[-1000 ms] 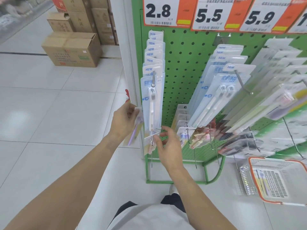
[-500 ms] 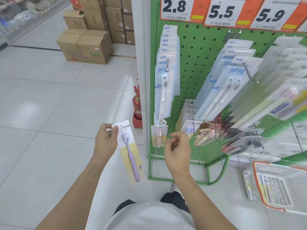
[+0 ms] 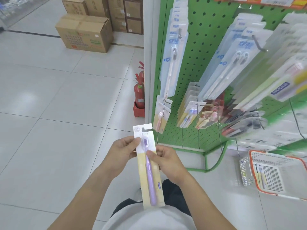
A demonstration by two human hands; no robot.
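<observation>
1. Both hands are together low in the middle of my view, clamped on one thing: a purple toothbrush sealed on a white-and-yellow card pack (image 3: 150,180).
2. The left hand (image 3: 121,153) pinches the card's edge at about ten o'clock, thumb on the front. The right hand (image 3: 167,161) takes the three o'clock edge, with its thumb pressed over the brush neck and its fingers behind.
3. The pack is in the air before the torso. Its hang-hole is at twelve o'clock and the handle runs toward six, and it touches nothing but the hands.
4. I judge the two-sided pinch is there to keep the thin card flat and face-on, so the front can be checked.
5. The green pegboard rack (image 3: 204,30) fills one o'clock. Its lowest left hook carries pink toothbrush packs (image 3: 160,117), just beyond the card's top and apart from it.
6. A white mesh basket with an orange rim (image 3: 274,178) sits on the floor at four o'clock, well apart. It seems to hold a similar pack, so I judge this one is bound there.
7. A red fire extinguisher (image 3: 139,92) stands at twelve o'clock beside the rack post.
</observation>
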